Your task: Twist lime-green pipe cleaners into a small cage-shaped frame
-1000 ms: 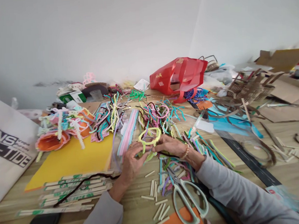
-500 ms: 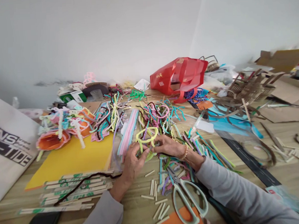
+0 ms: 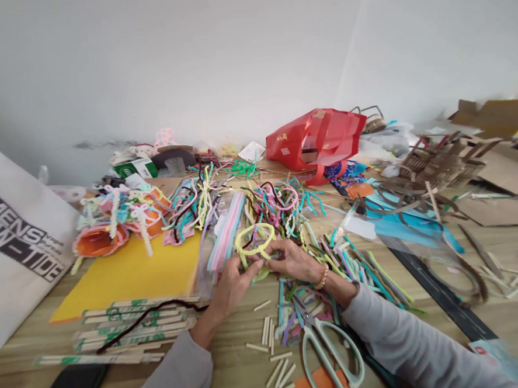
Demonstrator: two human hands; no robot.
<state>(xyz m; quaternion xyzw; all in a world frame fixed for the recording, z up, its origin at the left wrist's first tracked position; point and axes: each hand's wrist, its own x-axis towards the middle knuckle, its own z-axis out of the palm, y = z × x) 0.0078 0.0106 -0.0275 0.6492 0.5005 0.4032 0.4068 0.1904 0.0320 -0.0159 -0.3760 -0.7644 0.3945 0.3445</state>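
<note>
- Lime pipe-cleaner loop: held above the middle of the table, tilted slightly, its lower end between both hands.
- Left hand: thumb and fingers pressed together, apparently pinching the loop's lower part.
- Right hand: fingers bunched and reaching left, tips at the same stem; whether they pinch is too hidden to tell.
- Handling: pipe cleaner tends to spring, so a tight pinch close to the bend and small turns look best.
- Far edge: a heap of mixed pipe cleaners lies just beyond the hands, close enough to snag the loop.
- Left edge: a plastic bag of pink and blue stems lies just beside the left hand.
- Near side: cut craft sticks lie on the wooden tabletop below the hands, with open wood between them.
- Right side: scissors lie near the right forearm.
</note>
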